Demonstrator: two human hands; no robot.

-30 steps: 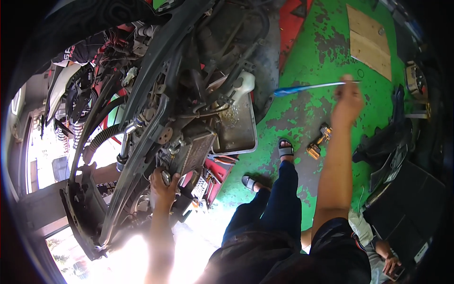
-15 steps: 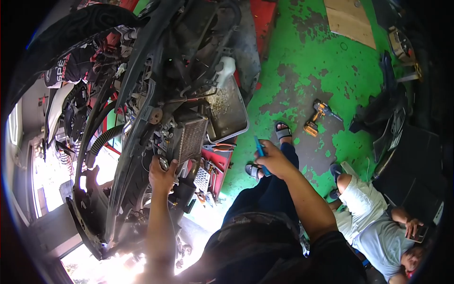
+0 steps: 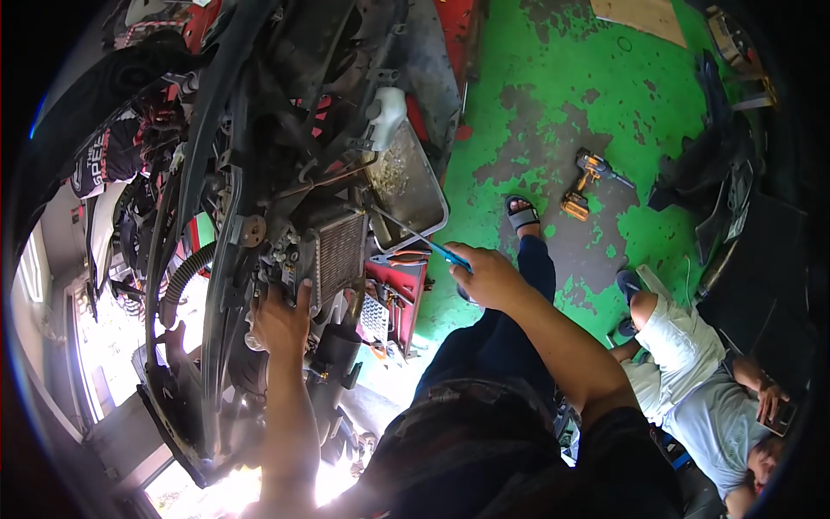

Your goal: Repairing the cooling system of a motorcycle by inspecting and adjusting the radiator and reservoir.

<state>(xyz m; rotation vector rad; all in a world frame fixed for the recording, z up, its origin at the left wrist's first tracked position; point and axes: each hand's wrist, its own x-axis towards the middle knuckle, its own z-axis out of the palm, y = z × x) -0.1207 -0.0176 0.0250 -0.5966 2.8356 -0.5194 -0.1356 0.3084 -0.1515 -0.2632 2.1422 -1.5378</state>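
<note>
My left hand (image 3: 278, 320) is curled at metal parts of the stripped motorcycle (image 3: 216, 121), just below a finned radiator (image 3: 339, 255); what its fingers grip is unclear. My right hand (image 3: 478, 273) holds a blue-handled screwdriver (image 3: 456, 258), whose long shaft reaches leftward to the radiator's upper corner; whether the tip touches is hard to tell. A white plastic reservoir (image 3: 386, 117) hangs above a soiled metal tray (image 3: 437, 195) beside the radiator.
Orange-handled pliers (image 3: 406, 256) lie on a red tool cart (image 3: 413, 303). A cordless drill (image 3: 588, 182) and cardboard (image 3: 640, 17) lie on the green floor. At lower right another person (image 3: 700, 415) lies holding a phone. Dark panels (image 3: 752, 277) line the right side.
My right hand has swung down from the upper right, and the screwdriver now points left toward the radiator. My left hand stays at the motorcycle. The other person has come further into view.
</note>
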